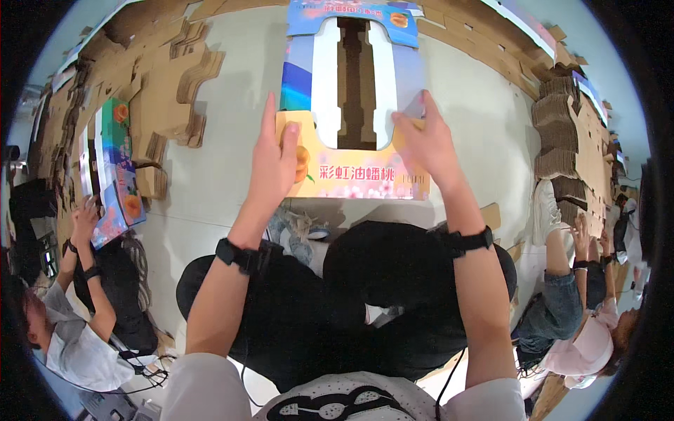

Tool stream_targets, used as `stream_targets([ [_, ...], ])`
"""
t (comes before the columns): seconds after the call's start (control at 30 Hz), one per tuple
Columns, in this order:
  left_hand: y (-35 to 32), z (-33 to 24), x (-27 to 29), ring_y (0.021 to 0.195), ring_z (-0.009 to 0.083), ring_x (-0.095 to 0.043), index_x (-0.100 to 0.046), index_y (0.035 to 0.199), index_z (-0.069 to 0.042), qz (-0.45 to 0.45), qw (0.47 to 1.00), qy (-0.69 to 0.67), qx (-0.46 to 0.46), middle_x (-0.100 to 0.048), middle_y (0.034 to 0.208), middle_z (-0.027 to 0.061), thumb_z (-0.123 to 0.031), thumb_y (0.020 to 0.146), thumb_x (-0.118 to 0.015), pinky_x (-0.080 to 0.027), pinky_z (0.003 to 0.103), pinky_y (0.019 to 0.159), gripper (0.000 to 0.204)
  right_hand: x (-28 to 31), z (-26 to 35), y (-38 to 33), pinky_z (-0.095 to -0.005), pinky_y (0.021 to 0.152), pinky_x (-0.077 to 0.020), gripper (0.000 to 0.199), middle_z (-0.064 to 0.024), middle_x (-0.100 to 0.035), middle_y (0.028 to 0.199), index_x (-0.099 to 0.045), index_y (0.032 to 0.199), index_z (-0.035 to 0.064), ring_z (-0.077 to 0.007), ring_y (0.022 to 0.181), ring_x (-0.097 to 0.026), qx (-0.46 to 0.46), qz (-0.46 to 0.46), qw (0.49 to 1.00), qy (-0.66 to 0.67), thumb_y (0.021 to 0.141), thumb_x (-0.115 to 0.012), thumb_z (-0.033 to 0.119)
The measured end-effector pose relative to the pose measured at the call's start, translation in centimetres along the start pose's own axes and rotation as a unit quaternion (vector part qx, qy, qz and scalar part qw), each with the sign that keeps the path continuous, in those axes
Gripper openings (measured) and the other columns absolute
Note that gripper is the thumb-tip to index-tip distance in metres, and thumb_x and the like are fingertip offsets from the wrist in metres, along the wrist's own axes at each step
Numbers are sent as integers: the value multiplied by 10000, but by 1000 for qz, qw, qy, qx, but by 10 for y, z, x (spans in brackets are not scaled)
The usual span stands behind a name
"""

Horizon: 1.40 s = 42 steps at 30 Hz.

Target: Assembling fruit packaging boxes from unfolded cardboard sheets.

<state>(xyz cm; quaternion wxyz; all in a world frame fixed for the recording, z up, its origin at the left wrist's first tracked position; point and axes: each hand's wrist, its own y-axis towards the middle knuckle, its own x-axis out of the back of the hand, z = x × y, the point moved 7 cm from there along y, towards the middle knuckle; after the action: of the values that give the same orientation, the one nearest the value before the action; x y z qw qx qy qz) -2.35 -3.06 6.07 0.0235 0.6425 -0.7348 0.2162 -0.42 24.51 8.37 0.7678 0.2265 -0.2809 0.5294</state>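
In front of me is a printed cardboard fruit box (351, 186), with a yellow-pink near panel and a blue far panel. A large cut-out in its top shows white side flaps and brown card inside. My left hand (276, 163) grips its left side near the front corner, thumb on top and fingers along the side. On the opposite side, my right hand (432, 146) holds the right edge, its thumb by the cut-out and its index finger stretched along the side. The undersides of both grips are hidden.
Stacks of flat brown cardboard (158, 91) lie to the left, with more cardboard stacks (562, 123) at the right. At left, a co-worker's hand (86, 219) touches a similar printed box (116, 172). Another person's hand (581, 235) is beside the right stack.
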Motion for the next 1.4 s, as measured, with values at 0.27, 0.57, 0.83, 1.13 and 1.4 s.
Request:
stream_targets([
  [0.27,3,-12,0,941,150,-620,-426,1431,-38,7,993,-116,-7,-610,1123,92,-254,1003,-540,-519,293,811,493,-14,17,-14,-495,914,-507,977,-412,-456,1246,-118,1463,-148,-529,1059,-583,-25,103,981,-162,878,-615,457],
  [0.57,19,10,-7,967,172,-625,-545,1235,-20,81,968,-216,102,-622,1083,70,-326,925,-651,-516,307,812,448,-12,21,-15,-477,896,-522,937,-402,-442,1241,-137,1462,-146,-508,1033,-598,-17,101,980,-173,905,-589,456],
  [0.83,20,12,-5,983,181,-647,-531,1272,-5,93,973,-195,80,-631,1140,98,-330,936,-680,-534,313,817,491,-10,28,-18,-485,865,-535,893,-401,-465,1209,-188,1441,-153,-493,975,-627,-31,144,966,-214,914,-583,448],
  [1.13,21,18,-38,1128,214,-614,-403,1419,26,152,957,-237,74,-600,1258,140,-270,924,-704,-517,343,942,651,22,11,-4,-501,860,-533,920,-427,-533,1134,-231,1402,-166,-508,963,-639,-31,139,943,-299,892,-592,509],
  [1.4,25,8,-33,1060,209,-641,-413,1413,55,135,954,-264,43,-621,1217,145,-239,902,-724,-528,331,904,666,25,26,-9,-509,857,-525,971,-391,-544,1125,-282,1385,-113,-510,999,-620,-50,76,952,-291,808,-681,559],
])
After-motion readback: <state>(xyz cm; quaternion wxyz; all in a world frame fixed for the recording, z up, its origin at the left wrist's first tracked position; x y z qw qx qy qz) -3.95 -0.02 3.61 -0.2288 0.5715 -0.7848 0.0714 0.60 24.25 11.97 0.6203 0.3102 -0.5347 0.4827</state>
